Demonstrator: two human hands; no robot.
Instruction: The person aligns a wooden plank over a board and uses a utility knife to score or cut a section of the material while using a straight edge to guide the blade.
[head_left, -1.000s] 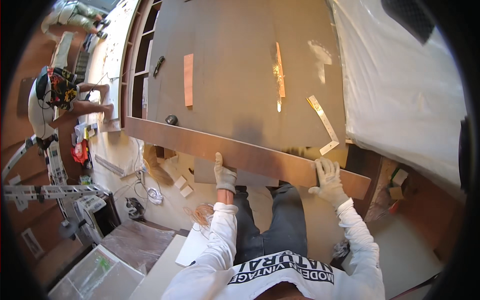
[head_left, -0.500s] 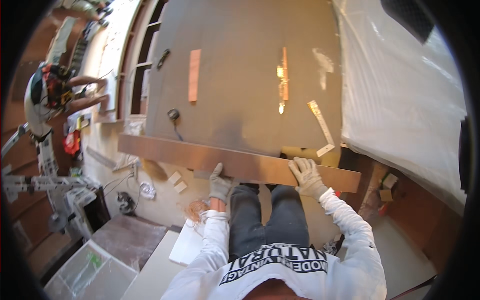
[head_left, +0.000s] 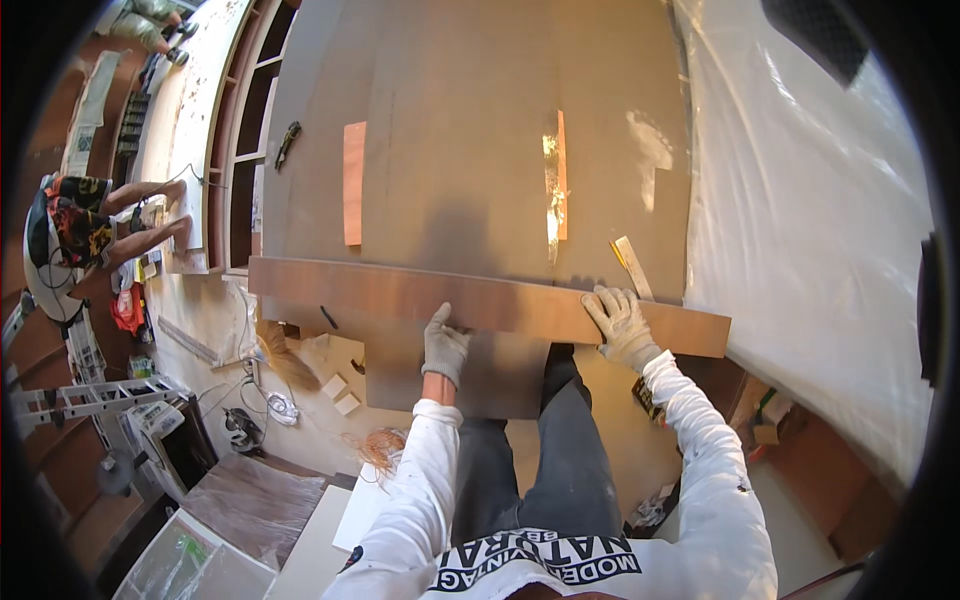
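Observation:
A long flat brown wooden board (head_left: 400, 292) lies crosswise in front of me, over the near part of a large brown work surface (head_left: 460, 130). My left hand (head_left: 445, 346), in a pale work glove, holds its near edge left of the middle, with the thumb up on the face. Nearer the right end, my right hand (head_left: 622, 328), also gloved, grips the board with fingers spread over its top and far edge. An L-shaped square (head_left: 634, 268) sticks out beyond the far edge, its other part hidden under the board. Below the board shows a brown panel (head_left: 450, 378).
Orange-brown strips (head_left: 355, 183) (head_left: 562, 180) and a cutter knife (head_left: 288, 143) lie on the surface. Clear plastic sheeting (head_left: 800, 200) hangs at the right. At the left a person (head_left: 95, 225) bends over a long bench (head_left: 200, 120); a ladder (head_left: 100, 395) and cables are nearer.
My hands and the board have moved farther over the surface, hiding the tape measure and the square's near part. The brown panel shows more below it. The person at left has shifted in view.

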